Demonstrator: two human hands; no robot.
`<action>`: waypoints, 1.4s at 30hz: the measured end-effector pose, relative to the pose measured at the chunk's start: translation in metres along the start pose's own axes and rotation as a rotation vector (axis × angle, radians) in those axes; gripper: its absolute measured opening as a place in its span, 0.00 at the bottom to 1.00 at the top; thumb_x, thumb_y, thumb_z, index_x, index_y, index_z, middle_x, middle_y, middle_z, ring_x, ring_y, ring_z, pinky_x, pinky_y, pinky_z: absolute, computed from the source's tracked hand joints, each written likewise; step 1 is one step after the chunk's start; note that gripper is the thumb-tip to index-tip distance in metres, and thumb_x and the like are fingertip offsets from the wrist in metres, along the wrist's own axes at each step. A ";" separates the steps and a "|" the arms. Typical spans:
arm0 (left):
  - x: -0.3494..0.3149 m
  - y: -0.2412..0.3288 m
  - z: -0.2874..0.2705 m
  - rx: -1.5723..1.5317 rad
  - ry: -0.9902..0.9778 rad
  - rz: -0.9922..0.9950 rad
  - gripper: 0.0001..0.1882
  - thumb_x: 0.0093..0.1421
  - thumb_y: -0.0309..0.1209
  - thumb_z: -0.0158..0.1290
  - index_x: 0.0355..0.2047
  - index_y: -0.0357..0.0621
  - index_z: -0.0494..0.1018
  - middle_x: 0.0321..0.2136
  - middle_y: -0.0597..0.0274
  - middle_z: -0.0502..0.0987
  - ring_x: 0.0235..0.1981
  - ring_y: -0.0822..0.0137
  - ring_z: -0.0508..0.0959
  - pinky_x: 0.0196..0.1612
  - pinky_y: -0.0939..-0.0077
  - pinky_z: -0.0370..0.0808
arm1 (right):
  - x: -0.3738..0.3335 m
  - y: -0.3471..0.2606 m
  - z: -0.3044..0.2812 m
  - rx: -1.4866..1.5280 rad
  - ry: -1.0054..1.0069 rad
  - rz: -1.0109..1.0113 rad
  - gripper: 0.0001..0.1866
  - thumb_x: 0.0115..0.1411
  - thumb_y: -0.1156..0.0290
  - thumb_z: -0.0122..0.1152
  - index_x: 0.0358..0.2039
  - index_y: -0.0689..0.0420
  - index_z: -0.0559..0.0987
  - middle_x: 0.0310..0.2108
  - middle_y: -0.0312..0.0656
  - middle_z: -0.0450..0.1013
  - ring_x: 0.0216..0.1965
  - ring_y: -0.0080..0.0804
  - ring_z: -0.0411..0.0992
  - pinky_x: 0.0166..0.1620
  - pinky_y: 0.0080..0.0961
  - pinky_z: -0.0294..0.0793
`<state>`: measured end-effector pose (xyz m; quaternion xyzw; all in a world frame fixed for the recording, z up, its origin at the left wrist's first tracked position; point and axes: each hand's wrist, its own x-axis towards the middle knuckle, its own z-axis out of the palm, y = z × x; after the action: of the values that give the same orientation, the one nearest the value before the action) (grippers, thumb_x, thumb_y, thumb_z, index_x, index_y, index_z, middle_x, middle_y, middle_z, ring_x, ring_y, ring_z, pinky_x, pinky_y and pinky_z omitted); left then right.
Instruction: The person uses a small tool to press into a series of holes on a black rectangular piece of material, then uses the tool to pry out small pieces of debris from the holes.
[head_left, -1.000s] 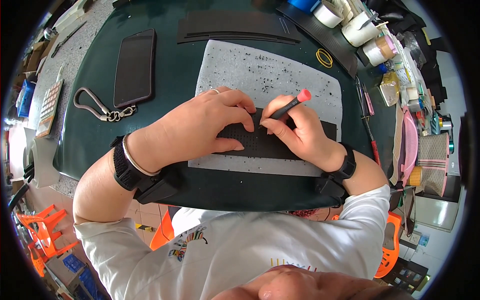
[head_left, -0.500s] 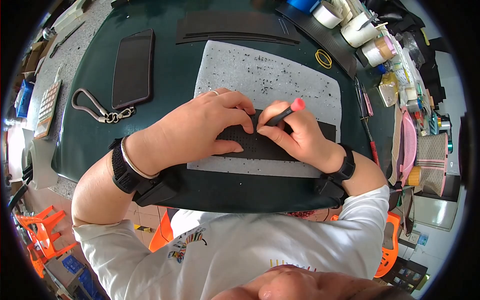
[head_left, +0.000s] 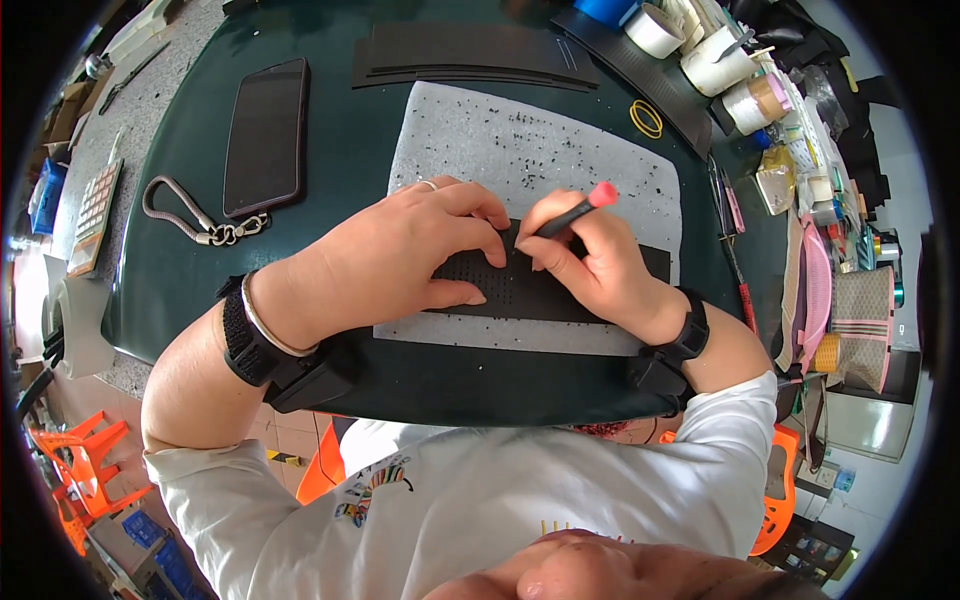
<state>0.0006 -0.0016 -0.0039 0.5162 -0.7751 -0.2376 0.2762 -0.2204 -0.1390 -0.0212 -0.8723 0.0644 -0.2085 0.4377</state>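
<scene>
Your left fingers (head_left: 478,239), parted, rest on the strip (head_left: 538,296) beneath them, apparently to steady it. Your right fingers (head_left: 556,259) are closed around the tool (head_left: 568,216), likely for control; the mat (head_left: 440,140) underneath probably protects the bench (head_left: 430,385).

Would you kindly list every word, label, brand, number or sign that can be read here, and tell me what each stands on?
No text is clear enough to quote.
White shirt: dark letter-like marks by a coloured print, too small to read.
Pink-ended black tool in the right hand: any marking is too small.
Calculator-like keypad: any key markings are too blurred.
Black phone: dark screen, no text visible.
</scene>
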 end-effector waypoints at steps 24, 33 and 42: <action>0.000 0.000 0.000 -0.005 -0.001 -0.008 0.15 0.55 0.31 0.68 0.42 0.47 0.80 0.54 0.62 0.75 0.59 0.54 0.74 0.62 0.61 0.73 | 0.003 0.002 -0.001 -0.087 0.012 0.022 0.04 0.68 0.75 0.64 0.41 0.60 0.78 0.35 0.35 0.76 0.27 0.22 0.71 0.32 0.19 0.70; 0.001 0.002 0.000 -0.003 0.008 -0.013 0.15 0.54 0.30 0.68 0.42 0.47 0.80 0.54 0.62 0.75 0.58 0.55 0.74 0.62 0.61 0.73 | 0.005 0.000 -0.001 -0.052 0.043 0.079 0.04 0.68 0.76 0.64 0.41 0.60 0.77 0.35 0.36 0.75 0.28 0.20 0.75 0.33 0.19 0.74; 0.001 0.002 0.000 0.008 0.005 -0.009 0.15 0.54 0.30 0.69 0.42 0.47 0.80 0.54 0.62 0.75 0.57 0.55 0.75 0.60 0.60 0.74 | 0.008 -0.003 -0.001 -0.032 0.062 0.109 0.04 0.69 0.76 0.63 0.41 0.60 0.76 0.35 0.36 0.75 0.28 0.20 0.75 0.33 0.18 0.74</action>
<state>-0.0008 -0.0017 -0.0020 0.5213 -0.7732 -0.2344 0.2748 -0.2142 -0.1403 -0.0155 -0.8674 0.1286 -0.2101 0.4324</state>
